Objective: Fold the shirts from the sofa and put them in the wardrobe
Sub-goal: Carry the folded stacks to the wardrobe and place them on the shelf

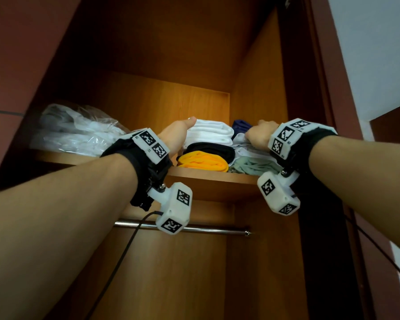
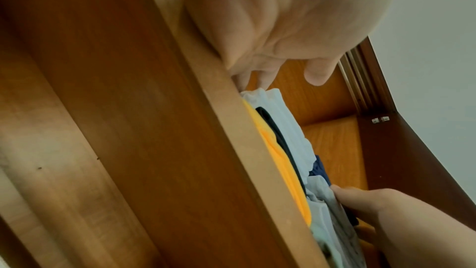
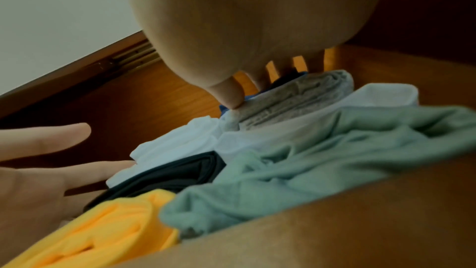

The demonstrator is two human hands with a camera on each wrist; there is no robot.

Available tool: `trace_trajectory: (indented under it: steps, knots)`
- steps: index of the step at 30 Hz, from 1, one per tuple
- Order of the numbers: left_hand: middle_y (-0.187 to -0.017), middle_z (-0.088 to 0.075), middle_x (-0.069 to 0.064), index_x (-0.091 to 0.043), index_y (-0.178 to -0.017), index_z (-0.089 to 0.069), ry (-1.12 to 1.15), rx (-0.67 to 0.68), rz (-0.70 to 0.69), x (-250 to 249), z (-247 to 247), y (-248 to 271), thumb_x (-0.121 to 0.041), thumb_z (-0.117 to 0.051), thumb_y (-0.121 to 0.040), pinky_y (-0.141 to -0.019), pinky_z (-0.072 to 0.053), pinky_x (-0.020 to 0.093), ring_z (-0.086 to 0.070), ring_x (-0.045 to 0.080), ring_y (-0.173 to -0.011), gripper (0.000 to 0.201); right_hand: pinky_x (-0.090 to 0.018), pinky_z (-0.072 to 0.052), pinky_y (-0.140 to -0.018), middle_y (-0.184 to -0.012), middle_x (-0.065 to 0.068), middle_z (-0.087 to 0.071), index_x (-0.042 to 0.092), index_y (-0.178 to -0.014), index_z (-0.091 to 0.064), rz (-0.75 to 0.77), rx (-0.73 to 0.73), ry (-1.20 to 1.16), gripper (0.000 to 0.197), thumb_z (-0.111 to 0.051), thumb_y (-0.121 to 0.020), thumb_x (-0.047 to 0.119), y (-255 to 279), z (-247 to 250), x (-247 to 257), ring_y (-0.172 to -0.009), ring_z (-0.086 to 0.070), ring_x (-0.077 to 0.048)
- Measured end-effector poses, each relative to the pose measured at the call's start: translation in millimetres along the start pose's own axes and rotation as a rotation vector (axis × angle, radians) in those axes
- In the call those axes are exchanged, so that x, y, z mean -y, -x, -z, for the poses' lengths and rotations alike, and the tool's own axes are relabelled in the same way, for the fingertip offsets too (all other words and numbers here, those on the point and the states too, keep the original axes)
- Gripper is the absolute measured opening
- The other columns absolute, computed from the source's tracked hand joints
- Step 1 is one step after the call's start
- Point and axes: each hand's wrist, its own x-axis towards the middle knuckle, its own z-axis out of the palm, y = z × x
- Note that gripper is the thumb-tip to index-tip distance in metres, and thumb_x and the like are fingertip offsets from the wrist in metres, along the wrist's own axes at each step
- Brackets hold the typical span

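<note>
Two stacks of folded shirts lie on the wardrobe's upper shelf (image 1: 213, 181). The left stack has a white shirt (image 1: 208, 132) over a black shirt (image 1: 210, 150) over a yellow shirt (image 1: 203, 161). My left hand (image 1: 187, 122) lies flat against that stack's left side, fingers straight (image 3: 77, 150). The right stack has a rumpled green shirt (image 3: 309, 160) at the bottom, a pale one above it and a grey folded shirt (image 3: 296, 99) on top. My right hand (image 1: 261, 127) rests on the grey shirt with its fingers spread and its thumb at the near corner (image 3: 237, 103).
A clear plastic bag of white cloth (image 1: 79, 130) fills the shelf's left part. A navy garment (image 1: 240, 124) lies behind the right stack. A metal hanging rail (image 1: 217, 229) runs under the shelf. The wardrobe's side wall (image 1: 259, 88) stands close on the right.
</note>
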Motion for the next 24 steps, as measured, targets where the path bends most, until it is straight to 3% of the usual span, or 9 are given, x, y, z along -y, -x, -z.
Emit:
trace_trajectory:
  steps: [3,7,10,11,14,16,19,21,24]
  knots:
    - [-0.148,-0.045,0.012,-0.014,-0.148,-0.04,-0.054,0.019,-0.004,0,1,2,-0.056,-0.051,-0.093,-0.115,-0.029,0.048,-0.044,0.03,-0.134,0.07,-0.038,-0.035,-0.103,-0.142,-0.023,-0.043,0.0,-0.136,-0.048,-0.041,-0.036,-0.059,0.038,-0.041,-0.1,0.012,0,-3,1,-0.131,-0.04,-0.038]
    - [-0.133,-0.059,-0.001,-0.021,-0.137,-0.055,-0.273,0.07,-0.018,4,2,-6,-0.058,-0.075,-0.059,-0.104,-0.042,0.044,-0.058,0.025,-0.116,0.089,-0.048,-0.021,-0.114,-0.151,-0.015,-0.023,0.014,-0.14,-0.035,-0.219,-0.281,-0.165,0.056,-0.051,-0.093,0.038,2,-16,6,-0.138,-0.022,-0.037]
    - [-0.129,-0.062,-0.005,-0.025,-0.136,-0.053,-0.407,0.054,-0.028,8,2,-17,-0.062,-0.085,-0.035,-0.097,-0.047,0.045,-0.061,0.022,-0.111,0.112,-0.047,-0.021,-0.113,-0.158,-0.01,-0.008,0.018,-0.145,-0.026,-0.12,-0.436,-0.201,0.072,-0.061,-0.086,0.041,13,-22,6,-0.142,-0.015,-0.035]
    - [-0.132,-0.059,-0.004,-0.023,-0.14,-0.048,-0.413,0.042,-0.017,3,0,-5,-0.06,-0.086,-0.039,-0.096,-0.047,0.044,-0.059,0.023,-0.114,0.115,-0.049,-0.02,-0.114,-0.16,-0.009,-0.004,0.021,-0.147,-0.023,-0.106,-0.447,-0.233,0.076,-0.06,-0.086,0.044,17,-24,7,-0.144,-0.011,-0.036]
    - [-0.145,-0.041,0.007,-0.015,-0.153,-0.015,-0.388,-0.067,0.034,-1,-2,9,-0.044,-0.084,-0.067,-0.101,-0.041,0.043,-0.043,0.031,-0.131,0.114,-0.055,-0.009,-0.117,-0.162,-0.004,0.01,0.029,-0.153,-0.009,-0.133,-0.345,-0.25,0.081,-0.05,-0.09,0.059,27,-38,10,-0.147,0.004,-0.037]
    - [-0.149,-0.039,0.006,-0.018,-0.155,-0.008,-0.338,-0.068,0.022,0,-3,8,-0.044,-0.083,-0.068,-0.108,-0.037,0.045,-0.041,0.03,-0.134,0.119,-0.056,-0.002,-0.118,-0.161,-0.003,0.016,0.032,-0.155,0.0,-0.141,-0.233,-0.207,0.082,-0.038,-0.091,0.067,31,-53,9,-0.147,0.012,-0.037]
    - [-0.145,-0.048,-0.006,-0.03,-0.151,-0.026,-0.385,0.025,-0.063,17,-4,-32,-0.067,-0.088,-0.035,-0.108,-0.039,0.045,-0.048,0.021,-0.13,0.137,-0.056,0.006,-0.117,-0.159,-0.003,0.025,0.033,-0.154,0.008,-0.133,-0.132,-0.15,0.082,-0.027,-0.091,0.072,38,-74,1,-0.145,0.022,-0.034]
    - [-0.138,-0.055,-0.012,-0.035,-0.144,-0.039,-0.401,0.066,-0.052,28,-3,-63,-0.067,-0.087,-0.011,-0.105,-0.041,0.045,-0.051,0.019,-0.127,0.145,-0.054,0.009,-0.117,-0.158,-0.003,0.027,0.033,-0.153,0.011,-0.121,-0.124,-0.135,0.082,-0.023,-0.091,0.073,40,-82,-4,-0.145,0.025,-0.031]
    - [-0.129,-0.06,-0.008,-0.034,-0.134,-0.048,-0.388,0.105,-0.018,23,0,-57,-0.048,-0.092,-0.017,-0.099,-0.044,0.049,-0.055,0.024,-0.119,0.126,-0.052,0.01,-0.116,-0.158,-0.004,0.027,0.032,-0.154,0.011,-0.123,-0.11,-0.139,0.083,-0.021,-0.09,0.075,41,-81,-9,-0.145,0.024,-0.029]
